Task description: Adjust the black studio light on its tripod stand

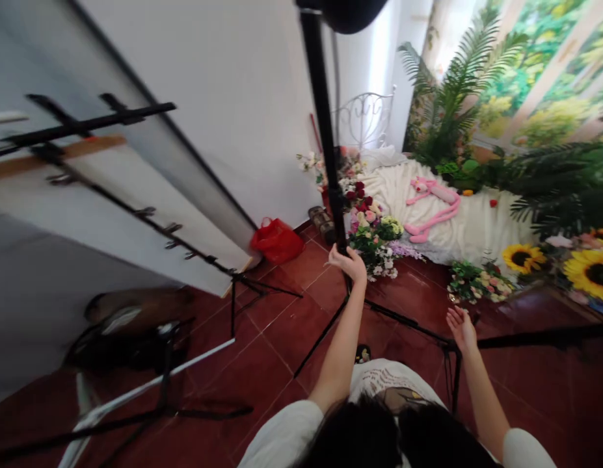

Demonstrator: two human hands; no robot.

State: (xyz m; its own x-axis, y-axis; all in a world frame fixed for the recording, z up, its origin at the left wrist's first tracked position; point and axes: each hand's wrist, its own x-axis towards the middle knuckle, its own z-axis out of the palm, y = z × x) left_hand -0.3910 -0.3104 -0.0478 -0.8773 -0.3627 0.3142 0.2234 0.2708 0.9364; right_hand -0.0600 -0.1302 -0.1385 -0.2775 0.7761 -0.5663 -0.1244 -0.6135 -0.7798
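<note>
The right hand (pixel 462 331) is held palm up, fingers loosely parted, near a black bar (pixel 525 338). The left hand (pixel 350 265) is placed at the pole of a black stand (pixel 325 130); whether the pole is gripped cannot be told. Beyond, flowers (pixel 369 218) and a pink toy (pixel 443 192) are seen.

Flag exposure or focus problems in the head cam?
Head view: bright strip left of the tall palm looks blown out; head view: dark heap at lower left sinks into shadow, detail lost; head view: right-edge fronds look soft, while the left hand is clearer.
</note>
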